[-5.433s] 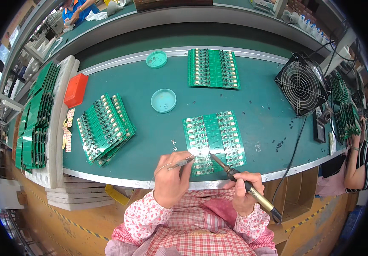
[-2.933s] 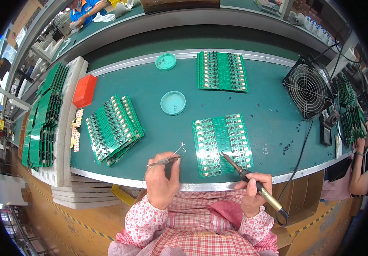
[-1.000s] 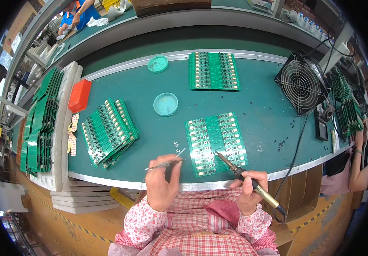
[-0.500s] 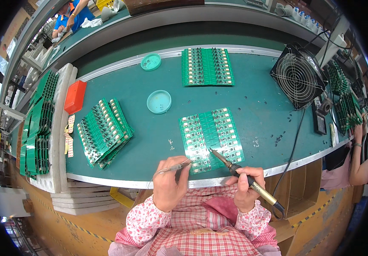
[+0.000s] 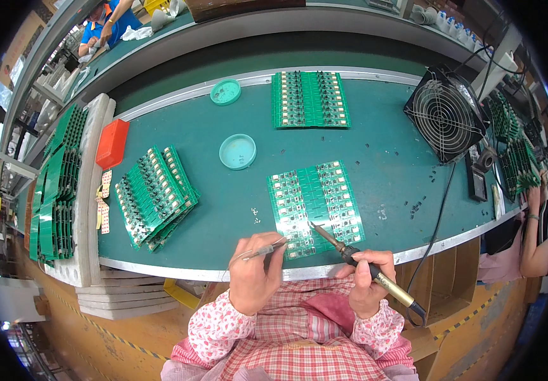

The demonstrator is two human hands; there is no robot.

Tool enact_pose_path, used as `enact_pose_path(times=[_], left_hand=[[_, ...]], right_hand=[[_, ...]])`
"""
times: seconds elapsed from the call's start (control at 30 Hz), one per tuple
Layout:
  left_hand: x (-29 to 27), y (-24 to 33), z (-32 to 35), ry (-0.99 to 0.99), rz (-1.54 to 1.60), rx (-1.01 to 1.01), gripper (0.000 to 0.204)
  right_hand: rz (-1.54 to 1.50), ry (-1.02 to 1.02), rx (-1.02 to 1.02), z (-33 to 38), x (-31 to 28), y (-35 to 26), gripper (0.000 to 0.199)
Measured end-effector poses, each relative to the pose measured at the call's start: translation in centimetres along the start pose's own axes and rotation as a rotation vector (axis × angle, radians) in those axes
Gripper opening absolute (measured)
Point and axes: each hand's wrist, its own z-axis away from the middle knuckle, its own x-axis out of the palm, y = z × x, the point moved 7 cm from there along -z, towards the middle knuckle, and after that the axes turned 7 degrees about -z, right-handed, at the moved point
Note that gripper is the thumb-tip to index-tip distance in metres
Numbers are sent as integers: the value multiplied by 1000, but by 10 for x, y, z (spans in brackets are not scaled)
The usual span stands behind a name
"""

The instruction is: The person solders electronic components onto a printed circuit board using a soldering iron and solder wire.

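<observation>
Two hands are at work at the near edge of our green surface [image 5: 382, 165]. Our left hand [image 5: 253, 279] is closed in a pinch around a thin strand of solder wire [image 5: 262, 251], whose free end points toward the near edge of the circuit board panel [image 5: 315, 206] lying flat right in front of us. Our right hand [image 5: 368, 279] is wrapped tight around the handle of a soldering iron [image 5: 350, 254], with the metal tip resting on the lower middle of that same panel, just beside the end of the wire. The iron's cord runs off behind our right wrist.

To our left, a fanned stack of green boards [image 5: 154, 195] sits well apart from the panel we are working on. Farther back, another flat panel [image 5: 309, 99] lies near the far rail of the surface. Between the two panels we see a round teal lid [image 5: 237, 151], and a second teal lid [image 5: 225, 92] sits near the far rail. An orange-red box [image 5: 112, 143] rests at the left end, beside a white foam rack [image 5: 86, 190] holding more green boards on edge. A black wire-guarded fan [image 5: 445, 114] stands at the right, with its cable trailing down over the near edge. Small dark parts are scattered on the surface near the fan.

Another person's arm [image 5: 537, 244] shows at the far right rim, and other people work at a bench far off at upper left.
</observation>
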Motion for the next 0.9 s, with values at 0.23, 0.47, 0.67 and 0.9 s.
enact_pose_path(times=[0.23,0.47,0.67,0.9], left_hand=[[-1,0,0,-8,-9,-7,20],[-1,1,-1,-12,0,-9,20],[-1,0,0,-8,0,-10,21],[-1,1,-1,-8,1,-7,21]], right_hand=[[21,-76,-77,1,4,-15,18],[-47,-123,-79,0,12,-17,15],[-49,-153,-102,-2,14,-16,15],[-76,-142,-98,-2,15,-16,14]])
